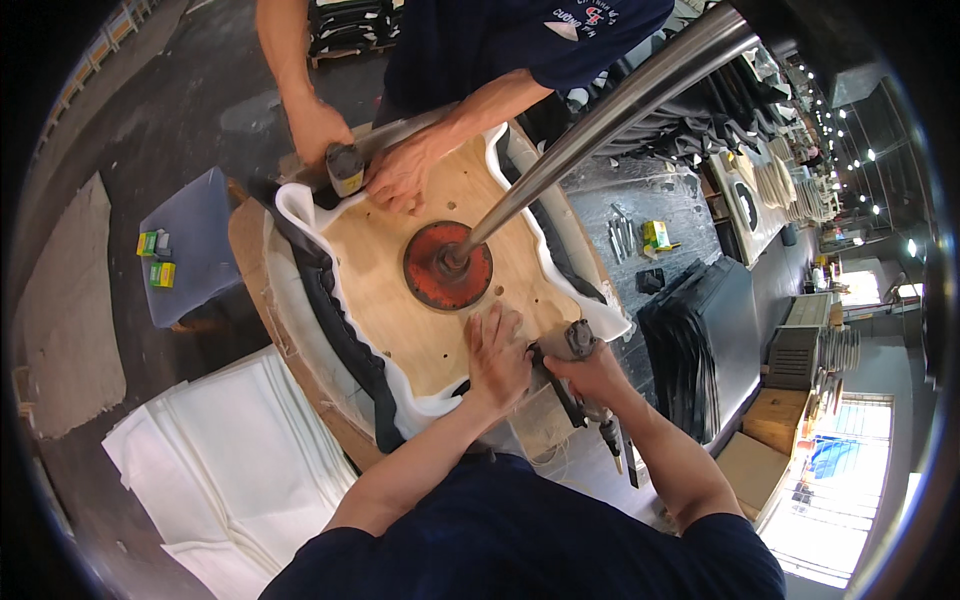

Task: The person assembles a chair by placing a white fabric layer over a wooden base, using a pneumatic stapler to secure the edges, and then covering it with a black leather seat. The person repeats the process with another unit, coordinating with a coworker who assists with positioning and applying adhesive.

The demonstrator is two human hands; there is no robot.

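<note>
A plywood seat panel (390, 260) lies in front of me, with white padding (420, 408) and black cover material (345, 335) around its edge. My left hand (497, 362) rests on the panel's near edge, fingers stretched over the wood. Just right of it, my right hand (597, 380) is closed around an air staple gun (577, 342), its head at the near right edge of the panel. A red round press plate (449, 266) on a metal rod (600, 125) bears on the panel's middle. What lies beneath my left palm is hidden.
Across the panel, a co-worker's hand (316, 130) grips another staple gun (345, 170); their other hand (405, 175) lies on the wood. White sheets (240, 440) are stacked at left, black sheets (700, 345) at right. Small boxes sit on a blue-grey surface (195, 215).
</note>
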